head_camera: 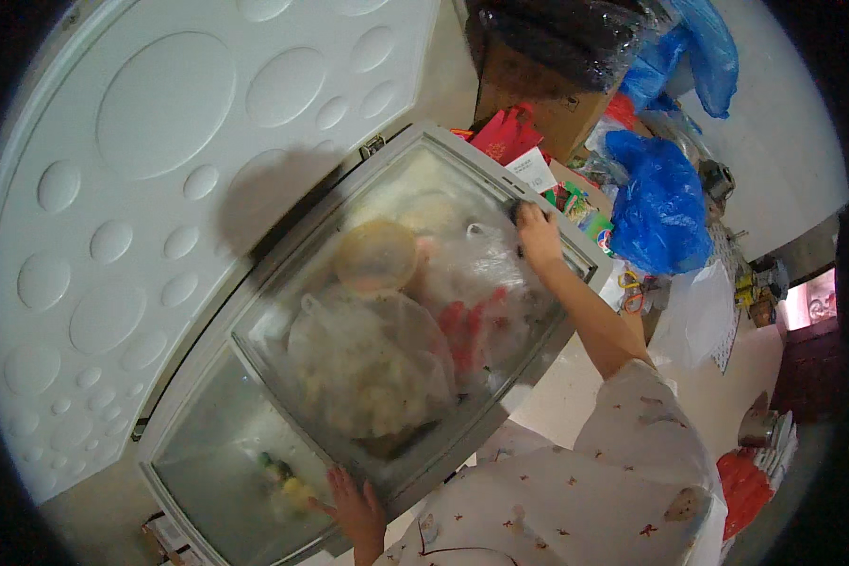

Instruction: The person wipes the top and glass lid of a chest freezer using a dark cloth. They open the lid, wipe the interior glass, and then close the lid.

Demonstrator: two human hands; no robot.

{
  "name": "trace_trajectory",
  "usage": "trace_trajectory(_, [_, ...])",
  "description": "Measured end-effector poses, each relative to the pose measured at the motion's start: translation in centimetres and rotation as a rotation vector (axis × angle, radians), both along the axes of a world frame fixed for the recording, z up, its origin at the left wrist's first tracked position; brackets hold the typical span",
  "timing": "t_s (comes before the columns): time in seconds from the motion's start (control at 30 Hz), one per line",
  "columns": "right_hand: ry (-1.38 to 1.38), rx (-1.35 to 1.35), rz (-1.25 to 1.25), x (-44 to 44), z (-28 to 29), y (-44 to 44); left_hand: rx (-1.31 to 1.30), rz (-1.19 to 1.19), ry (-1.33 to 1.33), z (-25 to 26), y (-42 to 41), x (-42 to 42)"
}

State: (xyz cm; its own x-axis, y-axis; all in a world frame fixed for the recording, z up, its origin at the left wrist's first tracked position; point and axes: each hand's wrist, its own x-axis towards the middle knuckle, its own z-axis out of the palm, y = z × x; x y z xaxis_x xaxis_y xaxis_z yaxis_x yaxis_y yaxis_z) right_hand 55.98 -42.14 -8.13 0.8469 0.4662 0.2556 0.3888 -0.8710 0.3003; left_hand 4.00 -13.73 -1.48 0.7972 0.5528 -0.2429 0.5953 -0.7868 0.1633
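A chest freezer's sliding glass lid (pixel 410 396) lies before me, fogged in places. My right hand (pixel 538 233) is closed over something dark, perhaps a cloth, at the lid's upper right edge. My left hand (pixel 354 506) rests with spread fingers near the divider, over the lower left glass (pixel 219 453). Under the larger pane show a round yellowish container (pixel 376 256), a plastic bag of pale food pieces (pixel 368 375) and a bag with red parts (pixel 470 325). A small green and yellow item (pixel 286 481) is under the smaller pane.
The freezer's raised white lid (pixel 163 212) with round dimples stands behind. Beyond the right edge are a cardboard box (pixel 538 99), blue plastic bags (pixel 658 201), colourful packets (pixel 580 212), a white printed box (pixel 533 170) and orange-handled scissors (pixel 631 293). Red bags (pixel 746 488) lie at far right.
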Motion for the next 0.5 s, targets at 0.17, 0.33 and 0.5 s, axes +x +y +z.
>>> trace_trajectory(0.17, [-0.06, 0.078, -0.133, -6.0, -0.8, -7.5, -0.037, 0.0, 0.01, 0.3, 0.4, -0.1])
trace_trajectory(0.33, [0.204, 0.187, -0.211, -8.4, 1.7, -9.9, -0.054, -0.013, -0.037, 0.6, 0.8, -1.9])
trace_trajectory(0.5, [0.334, 0.234, -0.211, -15.1, 3.3, -5.1, -0.123, 0.0, -0.065, 1.3, 2.4, -4.5])
